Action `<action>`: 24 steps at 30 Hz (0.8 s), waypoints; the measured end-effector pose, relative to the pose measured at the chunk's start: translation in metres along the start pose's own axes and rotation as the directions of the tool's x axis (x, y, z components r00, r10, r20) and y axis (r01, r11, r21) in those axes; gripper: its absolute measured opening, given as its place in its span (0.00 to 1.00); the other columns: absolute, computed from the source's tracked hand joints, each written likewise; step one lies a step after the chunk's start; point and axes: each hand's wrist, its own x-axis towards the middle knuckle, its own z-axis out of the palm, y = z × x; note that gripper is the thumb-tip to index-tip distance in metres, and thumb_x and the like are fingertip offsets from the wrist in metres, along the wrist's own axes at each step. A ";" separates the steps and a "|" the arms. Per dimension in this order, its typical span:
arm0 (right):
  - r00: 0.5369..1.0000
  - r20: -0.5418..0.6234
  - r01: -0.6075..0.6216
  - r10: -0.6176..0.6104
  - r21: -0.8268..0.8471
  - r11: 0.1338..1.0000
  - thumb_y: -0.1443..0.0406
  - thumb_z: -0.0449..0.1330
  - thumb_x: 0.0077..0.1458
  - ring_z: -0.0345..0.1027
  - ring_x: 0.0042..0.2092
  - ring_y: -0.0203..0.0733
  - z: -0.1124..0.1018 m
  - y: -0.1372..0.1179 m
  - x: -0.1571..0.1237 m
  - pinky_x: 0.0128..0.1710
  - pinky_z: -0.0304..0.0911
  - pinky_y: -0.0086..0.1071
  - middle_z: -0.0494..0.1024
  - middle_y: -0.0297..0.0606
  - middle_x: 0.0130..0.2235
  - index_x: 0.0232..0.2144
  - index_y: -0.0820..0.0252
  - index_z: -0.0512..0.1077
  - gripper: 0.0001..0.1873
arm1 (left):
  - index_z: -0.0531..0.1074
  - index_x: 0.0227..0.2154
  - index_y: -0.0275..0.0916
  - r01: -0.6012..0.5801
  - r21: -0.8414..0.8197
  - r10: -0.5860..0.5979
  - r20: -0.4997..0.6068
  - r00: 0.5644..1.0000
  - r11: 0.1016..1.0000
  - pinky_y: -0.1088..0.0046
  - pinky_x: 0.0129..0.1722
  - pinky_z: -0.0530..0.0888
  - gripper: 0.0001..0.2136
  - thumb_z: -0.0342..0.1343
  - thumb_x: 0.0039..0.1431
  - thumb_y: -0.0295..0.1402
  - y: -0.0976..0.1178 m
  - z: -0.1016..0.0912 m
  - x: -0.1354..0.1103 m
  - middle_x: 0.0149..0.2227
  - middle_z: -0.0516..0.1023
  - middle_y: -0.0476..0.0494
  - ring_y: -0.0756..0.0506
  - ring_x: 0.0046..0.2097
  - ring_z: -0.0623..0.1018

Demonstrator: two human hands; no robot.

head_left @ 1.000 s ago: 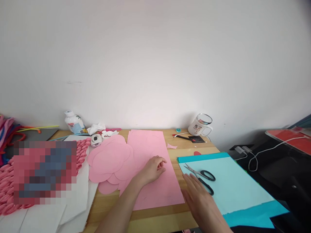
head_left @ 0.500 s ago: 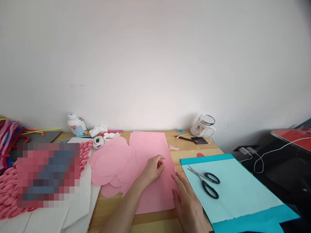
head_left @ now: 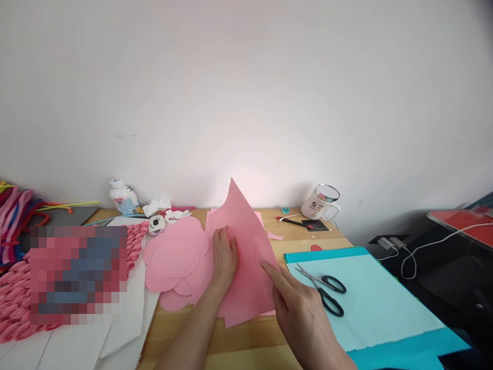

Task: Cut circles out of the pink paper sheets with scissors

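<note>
A pink paper sheet point(head_left: 250, 241) is lifted off the pile and bowed, its far corner pointing up. At its right edge my right hand point(head_left: 298, 303) grips it, index finger stretched along the front. My left hand point(head_left: 224, 257) is closed at the sheet's left side, thumb toward the paper; some of its fingertips are hard to make out. Beneath lie more pink sheets point(head_left: 212, 220), partly hidden by the raised one. Left of them is a heap of pink paper ovals point(head_left: 175, 254).
Black-handled scissors point(head_left: 323, 288) rest on light blue paper point(head_left: 377, 303) at right. A white mug point(head_left: 321, 203) and a white bottle point(head_left: 124, 198) stand by the wall. Pink coiled pieces point(head_left: 136, 241) lie at left, beside a blurred patch. A white cable point(head_left: 442, 241) hangs far right.
The top pink sheet has come up from lying flat and now bends upward. My right hand has moved onto its right edge; my left hand has shifted left to its left side.
</note>
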 end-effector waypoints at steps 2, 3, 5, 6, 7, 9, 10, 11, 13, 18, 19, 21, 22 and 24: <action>0.995 -0.079 0.050 -0.056 -0.069 0.996 0.76 0.43 0.54 0.74 0.24 0.43 -0.013 -0.006 0.009 0.16 0.64 0.29 0.81 0.47 0.34 0.45 0.65 0.74 0.23 | 0.63 0.48 0.37 0.038 -0.044 -0.041 -0.062 0.997 0.998 0.53 0.59 0.55 0.16 0.49 0.56 0.30 0.002 -0.001 0.000 0.52 0.64 0.35 0.38 0.59 0.61; 0.990 -0.128 0.044 -0.055 -0.088 0.995 0.75 0.44 0.55 0.74 0.25 0.43 -0.020 -0.008 0.013 0.17 0.64 0.29 0.81 0.47 0.35 0.45 0.65 0.73 0.23 | 0.62 0.49 0.38 0.059 -0.076 -0.065 -0.090 0.994 0.995 0.54 0.60 0.54 0.16 0.49 0.56 0.31 0.003 -0.001 0.000 0.54 0.63 0.35 0.39 0.60 0.59; 0.973 -0.227 0.020 -0.033 -0.061 0.998 0.74 0.47 0.56 0.75 0.29 0.41 -0.033 -0.006 0.018 0.22 0.67 0.28 0.80 0.46 0.39 0.46 0.61 0.73 0.20 | 0.60 0.50 0.39 0.101 -0.158 -0.121 -0.122 0.985 0.982 0.57 0.61 0.53 0.17 0.49 0.58 0.34 0.004 -0.001 0.002 0.57 0.60 0.35 0.40 0.62 0.57; 0.954 -0.297 -0.051 0.041 -0.028 0.998 0.73 0.49 0.57 0.75 0.31 0.41 -0.038 -0.003 0.020 0.24 0.67 0.27 0.80 0.44 0.39 0.46 0.59 0.73 0.19 | 0.60 0.50 0.39 0.123 -0.209 -0.149 -0.115 0.982 0.970 0.58 0.60 0.54 0.17 0.49 0.58 0.36 0.006 -0.001 0.004 0.56 0.61 0.34 0.40 0.62 0.58; 0.903 -0.411 -0.128 0.120 0.010 0.992 0.71 0.51 0.57 0.75 0.31 0.40 -0.041 0.002 0.022 0.25 0.68 0.28 0.81 0.42 0.39 0.46 0.57 0.74 0.17 | 0.60 0.50 0.39 0.145 -0.264 -0.173 -0.084 0.981 0.953 0.58 0.59 0.57 0.17 0.49 0.59 0.39 0.007 -0.001 0.005 0.55 0.64 0.34 0.40 0.60 0.62; 0.742 -0.557 -0.314 0.374 0.204 0.927 0.68 0.55 0.57 0.75 0.35 0.43 -0.040 0.015 0.027 0.29 0.69 0.31 0.79 0.42 0.43 0.49 0.57 0.72 0.17 | 0.64 0.46 0.37 0.194 -0.363 -0.194 0.035 0.980 0.911 0.56 0.53 0.66 0.20 0.46 0.59 0.47 0.011 0.000 0.007 0.47 0.71 0.33 0.39 0.52 0.72; 0.631 -0.598 -0.356 0.495 0.344 0.869 0.66 0.56 0.57 0.74 0.38 0.45 -0.035 0.023 0.030 0.31 0.69 0.33 0.77 0.43 0.45 0.51 0.57 0.71 0.18 | 0.66 0.44 0.35 0.222 -0.419 -0.180 0.137 0.974 0.881 0.55 0.49 0.70 0.23 0.45 0.58 0.51 0.014 0.000 0.006 0.43 0.74 0.32 0.39 0.47 0.76; 0.558 -0.599 -0.329 0.574 0.475 0.816 0.64 0.56 0.56 0.73 0.41 0.48 -0.028 0.031 0.033 0.32 0.70 0.35 0.76 0.44 0.48 0.51 0.59 0.70 0.20 | 0.69 0.40 0.35 0.242 -0.453 -0.156 0.220 0.963 0.858 0.54 0.46 0.71 0.28 0.43 0.55 0.56 0.017 0.001 0.005 0.40 0.76 0.32 0.37 0.44 0.77; 0.485 -0.515 -0.269 0.707 0.682 0.680 0.62 0.58 0.54 0.70 0.48 0.51 -0.009 0.045 0.037 0.36 0.71 0.37 0.72 0.46 0.53 0.52 0.60 0.68 0.23 | 0.70 0.39 0.38 0.319 -0.618 0.025 0.481 0.876 0.719 0.51 0.47 0.70 0.31 0.49 0.45 0.62 0.023 0.001 0.000 0.43 0.76 0.33 0.34 0.48 0.75; 0.626 -0.081 -0.314 0.776 0.885 0.345 0.59 0.61 0.50 0.70 0.48 0.54 0.036 0.051 0.036 0.35 0.73 0.40 0.71 0.50 0.53 0.60 0.58 0.55 0.37 | 0.74 0.34 0.40 0.347 -0.665 0.186 0.594 0.782 0.661 0.55 0.50 0.68 0.20 0.66 0.39 0.45 0.035 0.001 -0.013 0.45 0.76 0.40 0.35 0.52 0.72; 0.667 0.008 -0.339 0.745 0.893 0.295 0.58 0.62 0.49 0.71 0.46 0.54 0.042 0.050 0.035 0.34 0.73 0.41 0.72 0.51 0.51 0.62 0.58 0.51 0.41 | 0.75 0.31 0.38 0.359 -0.649 0.134 0.582 0.802 0.670 0.57 0.49 0.69 0.14 0.65 0.43 0.41 0.036 0.001 -0.014 0.41 0.78 0.42 0.36 0.50 0.73; 0.749 0.111 -0.363 0.654 0.893 0.265 0.58 0.62 0.49 0.72 0.44 0.53 0.050 0.049 0.033 0.33 0.74 0.42 0.71 0.52 0.52 0.62 0.59 0.49 0.42 | 0.75 0.26 0.35 0.393 -0.644 0.033 0.545 0.838 0.656 0.58 0.46 0.72 0.09 0.62 0.50 0.37 0.036 0.003 -0.014 0.32 0.79 0.44 0.38 0.44 0.77; 0.782 0.131 -0.366 0.609 0.888 0.279 0.58 0.61 0.50 0.72 0.44 0.52 0.051 0.051 0.032 0.33 0.74 0.42 0.69 0.52 0.54 0.62 0.59 0.50 0.41 | 0.75 0.25 0.34 0.407 -0.653 -0.010 0.521 0.853 0.639 0.58 0.45 0.73 0.09 0.61 0.51 0.36 0.035 0.004 -0.013 0.29 0.78 0.45 0.39 0.41 0.78; 0.823 0.130 -0.379 0.553 0.851 0.364 0.58 0.59 0.51 0.72 0.44 0.50 0.051 0.062 0.028 0.33 0.74 0.42 0.64 0.50 0.58 0.61 0.56 0.53 0.37 | 0.75 0.26 0.33 0.426 -0.669 -0.080 0.483 0.872 0.608 0.59 0.40 0.75 0.08 0.60 0.51 0.34 0.032 0.005 -0.011 0.27 0.78 0.46 0.42 0.35 0.79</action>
